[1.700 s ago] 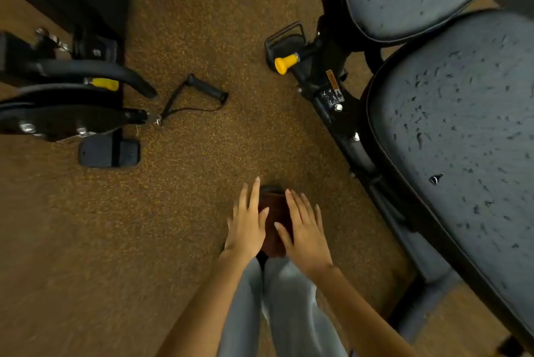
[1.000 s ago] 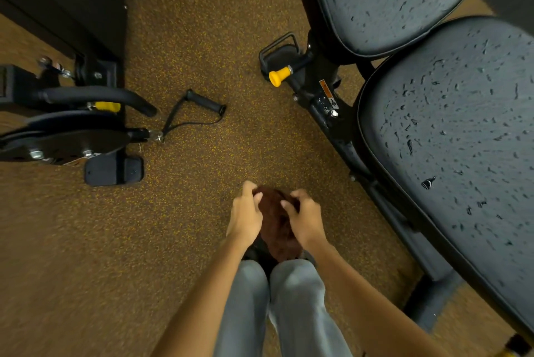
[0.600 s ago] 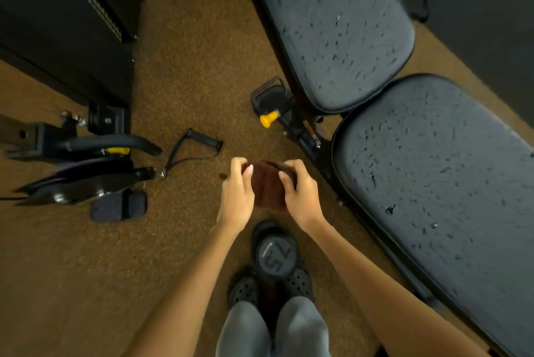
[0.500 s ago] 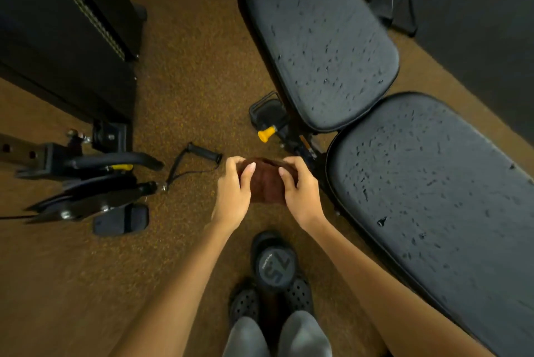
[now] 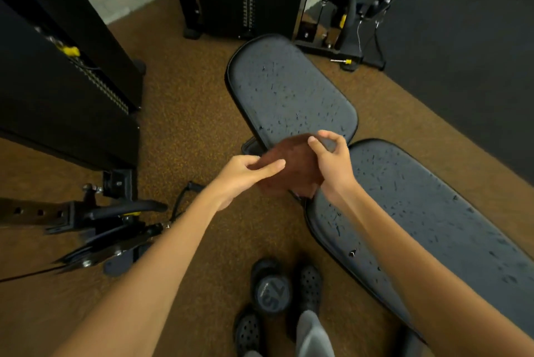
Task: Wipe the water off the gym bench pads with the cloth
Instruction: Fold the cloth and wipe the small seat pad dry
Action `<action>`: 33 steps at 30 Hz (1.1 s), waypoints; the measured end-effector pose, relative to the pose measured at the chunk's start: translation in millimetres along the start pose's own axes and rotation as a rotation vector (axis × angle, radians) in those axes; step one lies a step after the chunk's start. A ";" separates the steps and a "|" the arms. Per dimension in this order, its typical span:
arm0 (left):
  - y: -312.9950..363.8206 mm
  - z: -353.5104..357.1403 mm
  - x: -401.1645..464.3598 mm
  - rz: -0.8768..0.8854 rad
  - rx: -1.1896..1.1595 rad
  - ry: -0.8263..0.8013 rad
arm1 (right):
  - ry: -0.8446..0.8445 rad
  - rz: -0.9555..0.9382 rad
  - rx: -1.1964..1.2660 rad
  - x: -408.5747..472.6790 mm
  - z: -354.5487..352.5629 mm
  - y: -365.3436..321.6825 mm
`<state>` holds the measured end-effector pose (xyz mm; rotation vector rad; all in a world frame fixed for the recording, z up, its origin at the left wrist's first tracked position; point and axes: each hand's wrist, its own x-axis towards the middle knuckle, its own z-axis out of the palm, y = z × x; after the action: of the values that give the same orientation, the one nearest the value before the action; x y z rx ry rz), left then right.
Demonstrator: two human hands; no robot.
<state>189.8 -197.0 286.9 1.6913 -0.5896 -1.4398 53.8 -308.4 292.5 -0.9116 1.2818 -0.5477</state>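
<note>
I hold the brown cloth (image 5: 291, 167) in the middle of the frame, up off the floor, with both hands. My left hand (image 5: 241, 176) pinches its left edge between thumb and fingers; my right hand (image 5: 332, 164) grips its right edge, thumb and forefinger curled over the top. The cloth hangs bunched between them, in front of the gap where the two bench pads meet. The smaller seat pad (image 5: 289, 91) lies above centre, the long back pad (image 5: 419, 218) runs to the lower right, and both are speckled with water drops. Whether the cloth touches either pad I cannot tell; motion blur softens it. At lower centre a dumbbell (image 5: 271, 288) stands between my black clogs (image 5: 248, 333) on the brown carpet (image 5: 187, 131).
</note>
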 end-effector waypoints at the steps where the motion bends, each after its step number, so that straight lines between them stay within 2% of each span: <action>1: 8.4 1.1 3.0 0.011 -0.056 -0.035 | -0.001 0.061 0.022 4.8 -3.2 -10.2; 3: 22.3 3.7 12.3 0.065 -0.140 -0.039 | -0.072 0.137 0.071 17.6 -9.7 -26.0; 6: 42.7 8.4 25.9 0.141 -0.243 0.015 | -0.344 0.167 0.136 32.2 -19.7 -39.9; 8: 54.6 10.5 34.9 0.153 -0.287 0.030 | -0.477 0.158 0.074 39.0 -27.0 -43.0; 11: 69.7 12.4 45.0 0.170 -0.323 0.039 | -0.536 0.185 -0.058 49.6 -36.9 -39.7; 15: 77.6 7.9 59.0 0.207 -0.290 0.135 | -0.507 0.080 -0.060 61.9 -42.1 -47.2; 19: 85.2 13.8 73.3 0.341 0.078 0.398 | -0.433 -0.165 -0.329 75.6 -36.6 -63.6; 23: 96.1 17.1 86.4 0.496 0.292 0.632 | -0.323 -0.472 -0.603 86.7 -33.0 -73.7; 25: 102.0 15.4 89.8 0.518 0.293 0.638 | -0.296 -0.539 -0.579 87.4 -32.4 -79.6; 30: 114.8 22.0 90.8 0.510 0.130 0.513 | -0.281 -0.527 -0.397 85.8 -18.3 -89.8; 33: 120.3 21.3 99.1 0.503 0.122 0.621 | -0.186 -0.625 -0.408 93.6 -3.9 -95.7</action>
<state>211.3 -347.4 327.9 1.7944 -0.6869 -0.4944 84.7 -436.2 317.8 -1.6894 0.9393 -0.6727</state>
